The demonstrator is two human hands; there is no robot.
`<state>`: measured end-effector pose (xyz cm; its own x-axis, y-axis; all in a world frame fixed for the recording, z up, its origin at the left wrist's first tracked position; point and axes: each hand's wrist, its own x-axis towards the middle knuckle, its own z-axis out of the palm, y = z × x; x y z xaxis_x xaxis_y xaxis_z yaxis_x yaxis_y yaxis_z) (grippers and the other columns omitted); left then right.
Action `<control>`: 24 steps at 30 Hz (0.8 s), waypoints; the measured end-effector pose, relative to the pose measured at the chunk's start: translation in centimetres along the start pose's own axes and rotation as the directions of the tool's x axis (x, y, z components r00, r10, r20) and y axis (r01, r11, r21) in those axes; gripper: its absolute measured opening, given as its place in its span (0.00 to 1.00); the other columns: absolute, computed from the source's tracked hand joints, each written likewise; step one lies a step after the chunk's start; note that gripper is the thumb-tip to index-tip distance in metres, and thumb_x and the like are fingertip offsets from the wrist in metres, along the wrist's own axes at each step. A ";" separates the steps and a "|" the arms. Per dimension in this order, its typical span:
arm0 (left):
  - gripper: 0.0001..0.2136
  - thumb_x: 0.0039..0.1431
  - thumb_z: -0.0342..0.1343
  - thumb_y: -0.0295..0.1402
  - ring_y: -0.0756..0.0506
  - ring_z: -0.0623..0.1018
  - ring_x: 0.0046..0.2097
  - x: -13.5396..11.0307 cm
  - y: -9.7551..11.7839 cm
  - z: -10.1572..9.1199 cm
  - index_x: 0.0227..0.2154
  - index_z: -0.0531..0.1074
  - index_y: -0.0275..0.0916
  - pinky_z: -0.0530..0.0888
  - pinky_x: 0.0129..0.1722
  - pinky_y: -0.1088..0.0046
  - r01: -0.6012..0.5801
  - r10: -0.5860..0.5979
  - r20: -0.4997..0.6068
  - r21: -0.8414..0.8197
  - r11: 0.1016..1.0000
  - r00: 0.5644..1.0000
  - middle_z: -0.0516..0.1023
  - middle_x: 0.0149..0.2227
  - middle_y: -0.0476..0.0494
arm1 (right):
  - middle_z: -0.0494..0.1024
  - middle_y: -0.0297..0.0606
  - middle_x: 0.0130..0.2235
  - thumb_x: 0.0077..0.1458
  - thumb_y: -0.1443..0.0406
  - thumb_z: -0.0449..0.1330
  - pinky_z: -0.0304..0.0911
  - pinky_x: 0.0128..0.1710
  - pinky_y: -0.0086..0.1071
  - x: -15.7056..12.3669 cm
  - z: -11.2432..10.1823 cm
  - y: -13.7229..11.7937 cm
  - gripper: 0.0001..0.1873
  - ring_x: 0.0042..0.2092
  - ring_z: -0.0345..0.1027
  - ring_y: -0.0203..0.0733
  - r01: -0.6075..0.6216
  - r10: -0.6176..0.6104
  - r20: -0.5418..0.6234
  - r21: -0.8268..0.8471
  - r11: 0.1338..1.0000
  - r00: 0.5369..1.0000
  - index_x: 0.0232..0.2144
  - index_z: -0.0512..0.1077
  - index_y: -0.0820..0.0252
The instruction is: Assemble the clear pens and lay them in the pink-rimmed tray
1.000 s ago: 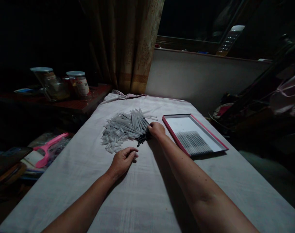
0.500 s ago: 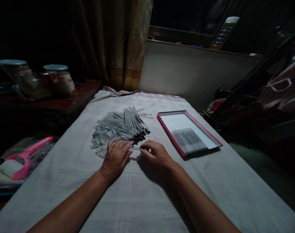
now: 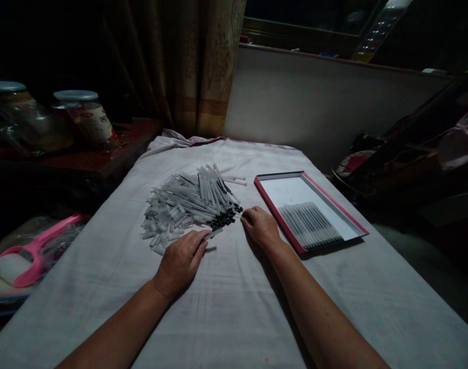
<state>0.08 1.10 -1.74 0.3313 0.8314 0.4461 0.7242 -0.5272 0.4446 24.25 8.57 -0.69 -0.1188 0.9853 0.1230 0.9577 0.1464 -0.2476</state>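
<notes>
A heap of translucent white pens with black tips lies on a cloth-covered table. My left hand rests palm down just in front of the heap, its fingertips pinched on one pen. My right hand sits to the right of the heap's black tips, fingers curled near them; I cannot make out anything in it. A shallow red-edged tray to the right holds a neat row of pens.
Two lidded jars stand on a dark side table at the left. A pink-handled tool lies below it. A curtain and a pale wall are behind the table; dark clutter stands at the right.
My right hand moved from the heap toward my left hand, then back to the heap's tips. My left hand shifted up to the heap and now holds one pen.
</notes>
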 end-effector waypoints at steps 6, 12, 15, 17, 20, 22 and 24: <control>0.13 0.68 0.47 0.35 0.44 0.80 0.45 0.1 0.0 -0.3 0.49 0.72 0.40 0.76 0.47 0.67 0.003 -0.004 -0.019 -0.049 0.999 1.000 0.81 0.43 0.41 | 0.79 0.41 0.38 0.60 0.65 0.55 0.62 0.40 0.32 -0.8 -0.1 0.9 0.08 0.41 0.72 0.45 0.013 0.002 -0.095 0.157 0.987 0.995 0.35 0.74 0.56; 0.11 0.68 0.49 0.33 0.43 0.80 0.44 0.2 -0.1 -0.4 0.47 0.73 0.39 0.74 0.46 0.66 -0.079 0.077 -0.096 -0.009 0.997 0.992 0.81 0.41 0.41 | 0.79 0.38 0.32 0.56 0.56 0.56 0.67 0.34 0.33 -2.8 0.3 2.1 0.12 0.33 0.73 0.43 -0.032 0.297 -0.256 0.706 0.707 0.920 0.33 0.73 0.57; 0.11 0.68 0.49 0.34 0.43 0.80 0.43 0.2 -0.3 -0.3 0.48 0.73 0.40 0.74 0.45 0.65 -0.077 0.076 -0.101 -0.008 0.997 0.992 0.82 0.41 0.41 | 0.80 0.41 0.36 0.55 0.56 0.57 0.70 0.36 0.36 -3.4 0.7 2.0 0.15 0.36 0.75 0.44 -0.044 0.343 -0.271 0.724 0.688 0.899 0.40 0.74 0.58; 0.11 0.68 0.50 0.34 0.42 0.80 0.44 0.2 -0.3 -0.3 0.48 0.73 0.40 0.74 0.45 0.65 -0.066 0.064 -0.097 -0.016 0.998 0.993 0.82 0.41 0.41 | 0.80 0.43 0.40 0.54 0.57 0.58 0.69 0.42 0.38 -3.6 0.8 1.8 0.15 0.39 0.75 0.46 -0.033 0.248 -0.295 0.581 0.813 0.923 0.41 0.76 0.58; 0.11 0.67 0.50 0.34 0.42 0.80 0.44 0.1 -0.3 -0.3 0.49 0.73 0.40 0.74 0.46 0.65 -0.057 0.054 -0.100 -0.025 0.998 0.994 0.82 0.42 0.42 | 0.80 0.43 0.39 0.53 0.59 0.59 0.68 0.45 0.40 -3.7 0.6 1.6 0.11 0.41 0.74 0.48 0.000 0.130 -0.294 0.406 0.914 0.947 0.35 0.79 0.56; 0.11 0.67 0.51 0.33 0.43 0.80 0.44 0.1 -0.3 -0.4 0.49 0.73 0.40 0.73 0.46 0.65 -0.049 0.046 -0.101 -0.030 0.998 0.994 0.82 0.42 0.42 | 0.81 0.42 0.35 0.55 0.60 0.57 0.69 0.43 0.38 -3.6 0.6 1.6 0.11 0.39 0.75 0.46 0.007 0.140 -0.285 0.461 0.888 0.948 0.31 0.80 0.56; 0.11 0.67 0.50 0.34 0.43 0.80 0.44 0.0 -0.4 -0.4 0.48 0.73 0.40 0.74 0.46 0.65 -0.040 0.037 -0.097 -0.034 0.999 0.995 0.82 0.42 0.42 | 0.82 0.42 0.35 0.55 0.59 0.57 0.70 0.42 0.37 -3.6 0.7 1.8 0.12 0.38 0.76 0.45 0.002 0.181 -0.267 0.565 0.825 0.946 0.32 0.80 0.57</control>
<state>-0.39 1.26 -1.59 0.2978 0.7905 0.5352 0.6895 -0.5659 0.4521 26.18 5.35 -2.21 0.1312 0.9353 0.3285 0.6420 0.1724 -0.7471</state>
